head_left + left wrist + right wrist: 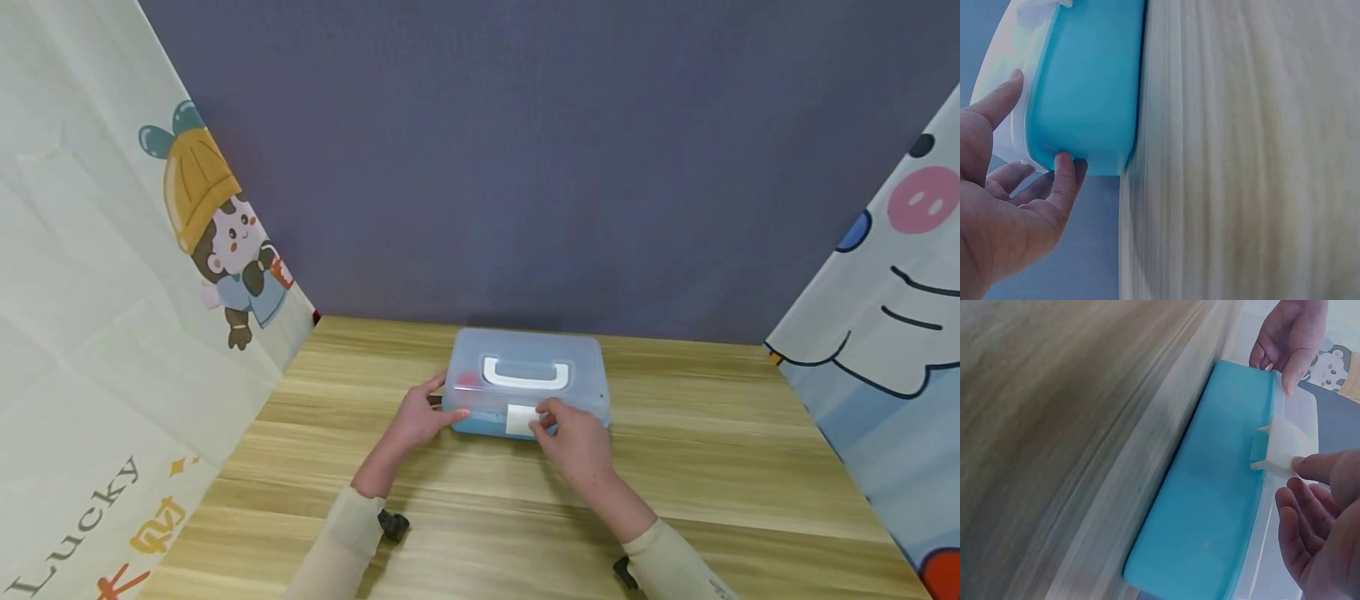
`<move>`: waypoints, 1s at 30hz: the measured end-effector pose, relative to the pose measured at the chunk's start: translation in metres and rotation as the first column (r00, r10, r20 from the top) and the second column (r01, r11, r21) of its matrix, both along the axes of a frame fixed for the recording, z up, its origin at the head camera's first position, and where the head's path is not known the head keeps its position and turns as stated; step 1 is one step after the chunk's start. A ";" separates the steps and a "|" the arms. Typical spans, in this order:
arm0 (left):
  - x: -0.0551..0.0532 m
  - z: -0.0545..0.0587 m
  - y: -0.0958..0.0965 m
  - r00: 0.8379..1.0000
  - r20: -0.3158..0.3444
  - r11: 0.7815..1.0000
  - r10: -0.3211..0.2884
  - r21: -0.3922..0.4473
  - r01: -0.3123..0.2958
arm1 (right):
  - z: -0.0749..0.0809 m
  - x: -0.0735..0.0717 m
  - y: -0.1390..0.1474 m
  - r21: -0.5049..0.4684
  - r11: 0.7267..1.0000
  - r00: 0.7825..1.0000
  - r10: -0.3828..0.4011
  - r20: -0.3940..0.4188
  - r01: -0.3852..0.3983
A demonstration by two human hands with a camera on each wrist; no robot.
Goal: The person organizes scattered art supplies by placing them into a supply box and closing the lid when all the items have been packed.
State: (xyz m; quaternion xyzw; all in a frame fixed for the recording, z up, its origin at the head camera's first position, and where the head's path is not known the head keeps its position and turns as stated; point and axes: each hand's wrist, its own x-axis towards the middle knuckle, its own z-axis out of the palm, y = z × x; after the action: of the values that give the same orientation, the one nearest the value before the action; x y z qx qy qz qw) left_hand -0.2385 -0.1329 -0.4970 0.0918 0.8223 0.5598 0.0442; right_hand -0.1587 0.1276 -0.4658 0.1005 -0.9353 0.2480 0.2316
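A plastic storage box [480, 423] with a blue base [1094, 81] and a translucent lid [465, 350] sits on the wooden table, lid down. A white carrying handle [525, 383] lies on top. At the front, a white latch [1288, 447] stands tilted out from the lid, its hinge end over the base's rim. My right hand [581, 442] pinches the latch's edge with thumb and index finger. At the box's left end, my left hand [418, 414] grips the corner, thumb [1007, 97] on the lid and fingers bent against the end wall.
The wooden table [712, 467] extends around the box. A dark grey-blue cloth [510, 167] hangs just behind it. Printed curtains stand at the left [90, 275] and right [900, 333] sides. A faint red thing [468, 379] shows through the lid.
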 end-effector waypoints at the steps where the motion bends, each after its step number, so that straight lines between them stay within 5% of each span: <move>1: 0.000 0.000 0.000 1.000 -0.002 1.000 -0.001 -0.003 0.001 | -0.001 0.000 0.000 0.005 1.000 1.000 0.001 0.010 -0.001; 12: -0.001 -0.003 0.000 1.000 -0.005 1.000 -0.011 0.008 0.011 | -0.014 -0.004 0.002 0.040 0.999 0.999 0.005 0.042 -0.006; 18: -0.001 -0.003 0.001 1.000 -0.022 1.000 -0.012 0.006 0.013 | -0.017 -0.004 0.004 0.170 0.985 0.989 0.060 -0.133 -0.037; 23: 0.002 0.002 0.002 1.000 -0.005 1.000 -0.015 0.010 0.015 | -0.014 -0.006 0.006 0.235 0.971 0.934 0.123 -0.336 -0.043; 25: 0.002 0.003 0.002 1.000 0.008 1.000 -0.010 0.006 0.010 | -0.011 -0.008 0.007 0.252 0.967 0.917 0.128 -0.379 -0.031; 30: 0.000 -0.001 0.002 1.000 -0.001 1.000 -0.004 -0.003 0.004 | -0.008 -0.012 0.009 0.301 0.954 0.916 0.117 -0.383 0.005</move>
State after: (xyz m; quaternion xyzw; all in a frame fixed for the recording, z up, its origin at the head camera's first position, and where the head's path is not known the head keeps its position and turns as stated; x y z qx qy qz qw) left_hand -0.2386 -0.1308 -0.4975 0.0935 0.8229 0.5585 0.0452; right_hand -0.1710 0.1364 -0.4739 0.2093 -0.8919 0.0863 0.3914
